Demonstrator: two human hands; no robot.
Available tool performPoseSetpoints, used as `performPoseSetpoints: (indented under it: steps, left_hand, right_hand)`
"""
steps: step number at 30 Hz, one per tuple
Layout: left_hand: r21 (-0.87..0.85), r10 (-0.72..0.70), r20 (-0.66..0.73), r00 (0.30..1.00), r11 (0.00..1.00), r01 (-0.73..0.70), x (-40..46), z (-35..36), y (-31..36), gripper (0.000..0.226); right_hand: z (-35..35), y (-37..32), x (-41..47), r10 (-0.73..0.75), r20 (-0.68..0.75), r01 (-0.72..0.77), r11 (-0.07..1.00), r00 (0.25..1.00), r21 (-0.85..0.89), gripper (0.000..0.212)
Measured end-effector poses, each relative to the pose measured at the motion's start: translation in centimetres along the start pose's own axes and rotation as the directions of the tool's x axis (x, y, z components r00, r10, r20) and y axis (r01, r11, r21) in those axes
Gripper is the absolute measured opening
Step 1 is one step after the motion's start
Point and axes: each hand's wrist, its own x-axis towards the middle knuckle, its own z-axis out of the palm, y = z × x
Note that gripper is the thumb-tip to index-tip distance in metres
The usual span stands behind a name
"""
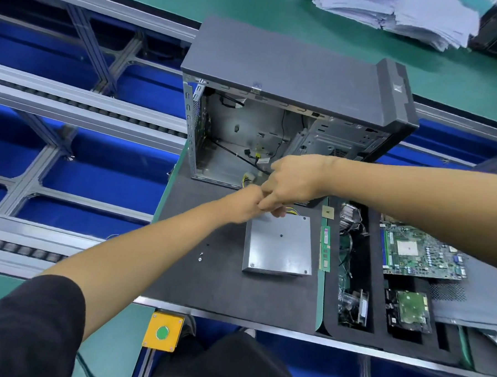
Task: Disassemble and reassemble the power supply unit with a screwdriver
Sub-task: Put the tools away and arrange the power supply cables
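The PSU (279,246), a plain grey metal box, lies flat on the dark mat (208,278) of the desk (420,76), at the centre of the head view, with its yellow and black wires (290,210) leaving its far edge at 12 o'clock. Both hands meet just over that far edge: the left hand (245,204) reaches in from 7 o'clock and the right hand (295,179) from 3 o'clock, touching each other, fingers curled down toward the wires; whether either grips them I cannot tell, since the fingers hide the spot. Beyond the hands, at 12 o'clock, stands the open case (289,104), its side off and loose cables inside. Two small screws (200,256) lie on the mat at 9 o'clock of the PSU. A RAM stick (325,248) lies just beside it at 3 o'clock, then a foam tray (372,281) with a motherboard (422,250) and a hard drive (409,310). A yellow button box (163,331) sits at 6 o'clock.
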Motion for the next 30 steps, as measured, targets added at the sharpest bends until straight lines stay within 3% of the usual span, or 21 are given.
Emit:
performPoseSetpoints:
  steps: [2,4,5,6,7,11,13,15,18,19,21,24,28,30]
  left_hand:
    - [-0.082,0.031,-0.162,0.986,0.996,-0.045,-0.3,1.3,-0.3,0.022]
    - [-0.114,0.041,-0.3,0.953,0.99,-0.079,-0.2,1.9,-0.7,0.02]
    - [-0.134,0.02,-0.343,0.939,0.989,-0.07,-0.1,2.1,-0.7,0.021]
    - [-0.14,0.002,-0.361,0.933,0.989,-0.056,0.1,2.0,-0.6,0.021]
    - [-0.138,-0.003,-0.355,0.935,0.989,-0.049,0.3,1.8,-0.6,0.021]
    - [-0.134,0.092,-0.188,0.978,0.984,-0.119,-0.3,-0.3,-1.0,0.019]
    - [-0.054,0.128,-0.163,0.978,0.989,-0.139,-0.7,-0.9,-1.2,0.027]
    - [-0.04,0.093,-0.193,0.977,0.994,-0.102,-0.6,-0.9,-1.0,0.029]
    - [-0.031,0.049,-0.312,0.949,0.998,-0.061,-0.3,-0.5,-1.6,0.021]
    - [-0.049,0.05,-0.354,0.934,0.996,-0.072,-0.1,-0.4,-1.9,0.019]
    - [-0.063,0.032,-0.403,0.915,0.996,-0.063,0.4,-0.4,-1.8,0.035]
    - [-0.086,-0.034,-0.322,0.946,0.996,0.006,0.7,-0.9,-1.8,0.043]
    - [0.115,-0.084,-0.124,0.989,0.988,0.099,-0.2,-1.3,-3.4,0.054]
    - [0.131,-0.106,-0.081,0.991,0.985,0.116,-0.5,-0.8,-4.0,0.052]
  right_hand:
    - [0.3,-0.5,0.3,0.216,-0.001,-0.211,0.956,0.976,0.206,0.017]
    - [0.8,-0.5,0.6,0.537,0.103,-0.51,0.7,0.838,0.499,0.028]
    - [0.9,-0.5,0.9,0.61,0.153,-0.572,0.584,0.778,0.576,0.027]
    - [1.1,-0.5,1.2,0.624,0.166,-0.588,0.564,0.763,0.58,0.023]
    - [1.0,-0.5,1.3,0.596,0.148,-0.57,0.622,0.789,0.536,0.017]
    - [1.1,-0.3,0.4,0.311,-0.071,-0.3,0.945,0.948,0.13,0.021]
    - [1.6,-0.2,0.1,0.215,-0.139,-0.2,0.973,0.967,0.114,0.027]
    - [2.2,-0.4,0.0,0.295,-0.146,-0.234,0.913,0.944,0.335,0.03]
    - [2.1,-0.4,0.0,0.54,-0.037,-0.404,0.672,0.841,0.621,0.029]
    - [2.1,-0.4,0.0,0.58,-0.015,-0.451,0.648,0.814,0.614,0.024]
    - [1.8,-0.2,0.2,0.602,0.023,-0.514,0.66,0.798,0.549,0.016]
    - [1.5,-0.1,0.0,0.596,0.019,-0.492,0.644,0.802,0.586,0.008]
    - [2.4,-0.8,-0.3,0.537,0.051,-0.457,0.66,0.842,0.596,0.028]
    - [3.4,-1.2,-0.1,0.521,0.037,-0.452,0.701,0.853,0.551,0.04]
